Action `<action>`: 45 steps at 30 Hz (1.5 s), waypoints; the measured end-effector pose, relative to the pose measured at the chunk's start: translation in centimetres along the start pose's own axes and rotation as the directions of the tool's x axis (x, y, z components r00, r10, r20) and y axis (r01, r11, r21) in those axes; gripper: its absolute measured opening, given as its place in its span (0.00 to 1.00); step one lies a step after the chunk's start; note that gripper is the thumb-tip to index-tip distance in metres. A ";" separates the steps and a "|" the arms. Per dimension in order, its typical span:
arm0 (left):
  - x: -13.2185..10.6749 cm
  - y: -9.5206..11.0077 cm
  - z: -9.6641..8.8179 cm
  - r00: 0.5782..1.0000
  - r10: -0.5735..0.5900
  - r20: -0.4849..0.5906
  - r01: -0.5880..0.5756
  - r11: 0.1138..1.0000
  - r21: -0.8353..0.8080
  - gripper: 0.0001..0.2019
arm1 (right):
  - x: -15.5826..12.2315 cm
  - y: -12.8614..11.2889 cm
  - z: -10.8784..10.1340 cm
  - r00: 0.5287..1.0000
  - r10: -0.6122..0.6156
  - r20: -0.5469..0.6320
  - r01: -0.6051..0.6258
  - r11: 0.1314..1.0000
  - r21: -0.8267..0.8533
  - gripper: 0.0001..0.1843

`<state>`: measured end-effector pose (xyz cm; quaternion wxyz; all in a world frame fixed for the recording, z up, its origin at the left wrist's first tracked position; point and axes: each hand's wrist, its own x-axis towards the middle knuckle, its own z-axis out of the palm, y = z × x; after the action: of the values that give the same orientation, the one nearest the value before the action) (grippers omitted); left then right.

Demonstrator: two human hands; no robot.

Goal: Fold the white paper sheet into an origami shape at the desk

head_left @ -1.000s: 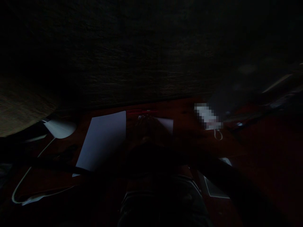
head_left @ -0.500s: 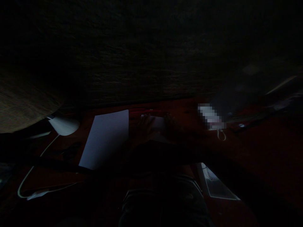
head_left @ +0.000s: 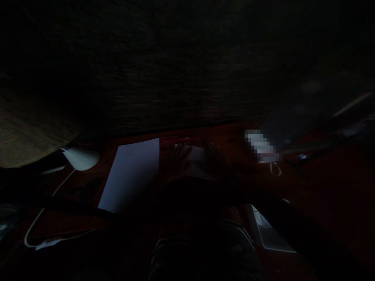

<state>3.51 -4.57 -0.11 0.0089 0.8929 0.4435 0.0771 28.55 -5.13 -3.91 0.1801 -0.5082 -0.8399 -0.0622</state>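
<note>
The scene is very dark. My left hand [head_left: 179, 160] and my right hand [head_left: 215, 159] rest close together on a small white sheet of paper [head_left: 197, 156] on a reddish-brown tabletop [head_left: 293, 183]. The dim light hides how my fingers sit on it, and I cannot tell whether either hand grips it. To the left of my left hand lies a larger white sheet [head_left: 130, 175]. A thin red item [head_left: 179, 139], possibly a pen or cord, lies just beyond my hands.
A blurred white object [head_left: 260, 145] with a white loop [head_left: 274, 169] lies to the right. A white dome-shaped object [head_left: 81, 159] and a white cable [head_left: 41, 218] are at the left. A pale sheet [head_left: 268, 232] shows at the lower right, beyond a dark band crossing the view.
My hands now show more clearly on either side of the small white sheet, which sits further left between them. The whole view has shifted slightly.
</note>
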 end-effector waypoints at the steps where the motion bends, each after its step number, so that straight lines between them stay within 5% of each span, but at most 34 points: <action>1: 0.0 0.0 0.1 1.000 0.007 -0.004 -0.007 1.000 0.001 0.32 | 0.0 0.0 0.2 1.000 0.009 -0.009 -0.009 1.000 -0.007 0.47; 10: 0.0 0.1 0.5 1.000 0.024 -0.015 -0.024 1.000 0.011 0.34 | 0.7 -3.2 0.2 0.994 -0.102 -0.033 0.100 0.993 -0.055 0.39; 16: 0.0 0.1 0.2 1.000 0.025 0.001 -0.025 1.000 0.004 0.35 | 0.8 -2.8 0.8 0.990 -0.135 -0.047 0.136 0.991 0.009 0.44; 25: 0.2 1.0 -0.5 0.996 -0.049 0.072 0.049 0.999 0.002 0.36 | 1.4 -3.4 0.5 0.997 -0.017 -0.073 0.027 0.991 0.132 0.49; 37: 0.5 0.7 -1.2 0.988 0.127 0.092 -0.126 0.992 -0.015 0.37 | 1.2 -3.3 0.2 0.997 -0.043 -0.071 0.049 0.995 0.086 0.48; 45: 0.6 0.6 -0.6 0.997 -0.026 0.070 0.025 1.000 0.014 0.38 | 1.0 -3.5 0.5 0.991 0.031 -0.127 -0.020 0.996 0.089 0.53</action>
<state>4.26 -4.54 0.59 0.0196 0.8894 0.4547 0.0425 24.96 -5.82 -3.71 0.2564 -0.5055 -0.8220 -0.0553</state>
